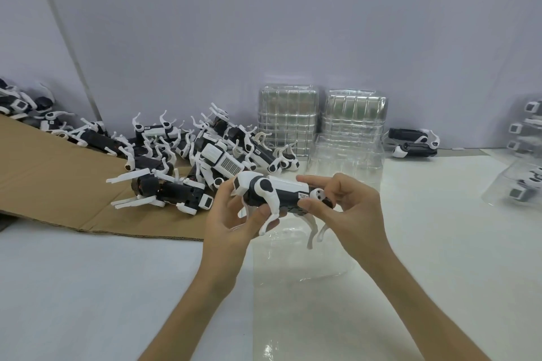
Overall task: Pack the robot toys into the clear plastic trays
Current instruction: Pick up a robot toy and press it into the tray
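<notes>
- i saw the left hand [234,223] with fingers curled round the front of the robot dog toy [272,193]
- right hand [349,208] pinched its rear between thumb and forefinger
- toy sat level, legs down, above a clear plastic tray [293,261] on the white table [88,287]
- toy pile [205,152] lay to the left

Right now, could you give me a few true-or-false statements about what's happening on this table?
1. The left hand and right hand both hold one robot toy. True.
2. That toy already sits in a tray. False: it is held above the clear tray on the table.
3. The pile of loose toys lies left, partly on cardboard. True.
4. The tray stacks stand at the near edge. False: they stand at the back, by the wall.
</notes>
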`<state>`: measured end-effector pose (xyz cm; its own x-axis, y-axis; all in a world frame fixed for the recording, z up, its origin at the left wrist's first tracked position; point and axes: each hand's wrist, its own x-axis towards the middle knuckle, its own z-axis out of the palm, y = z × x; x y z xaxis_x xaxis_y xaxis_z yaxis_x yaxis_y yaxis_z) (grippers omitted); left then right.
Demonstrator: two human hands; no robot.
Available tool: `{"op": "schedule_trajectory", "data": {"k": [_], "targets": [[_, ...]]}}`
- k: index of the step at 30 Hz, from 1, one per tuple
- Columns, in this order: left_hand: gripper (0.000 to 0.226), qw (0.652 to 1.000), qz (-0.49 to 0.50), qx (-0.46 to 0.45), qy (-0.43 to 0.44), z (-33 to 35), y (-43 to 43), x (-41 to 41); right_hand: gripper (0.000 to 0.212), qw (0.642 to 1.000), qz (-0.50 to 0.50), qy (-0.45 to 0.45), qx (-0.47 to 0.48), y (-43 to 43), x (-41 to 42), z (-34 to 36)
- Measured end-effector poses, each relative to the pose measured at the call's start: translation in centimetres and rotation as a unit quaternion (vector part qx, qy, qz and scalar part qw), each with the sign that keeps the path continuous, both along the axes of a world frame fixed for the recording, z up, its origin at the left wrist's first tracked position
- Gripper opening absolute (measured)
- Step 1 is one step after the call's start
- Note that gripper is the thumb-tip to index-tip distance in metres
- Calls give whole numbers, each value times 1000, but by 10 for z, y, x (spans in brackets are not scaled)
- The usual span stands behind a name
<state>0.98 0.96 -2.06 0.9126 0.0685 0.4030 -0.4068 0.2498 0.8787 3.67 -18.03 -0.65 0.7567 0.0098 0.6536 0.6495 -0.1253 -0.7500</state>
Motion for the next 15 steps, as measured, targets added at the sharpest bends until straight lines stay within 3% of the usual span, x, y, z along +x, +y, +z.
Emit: {"op": "schedule_trajectory", "data": {"k": [3, 8, 15], "targets": [[41, 999, -20, -44, 14, 2, -1, 0, 39, 999, 11, 2, 51, 1, 0, 3], [33, 996, -21, -86, 21, 4, 5, 2, 51, 987, -108, 33, 112, -11, 4, 10], [36, 995, -7, -97, 22, 4, 4, 2, 56, 963, 35, 218, 152, -13, 9, 15]]}}
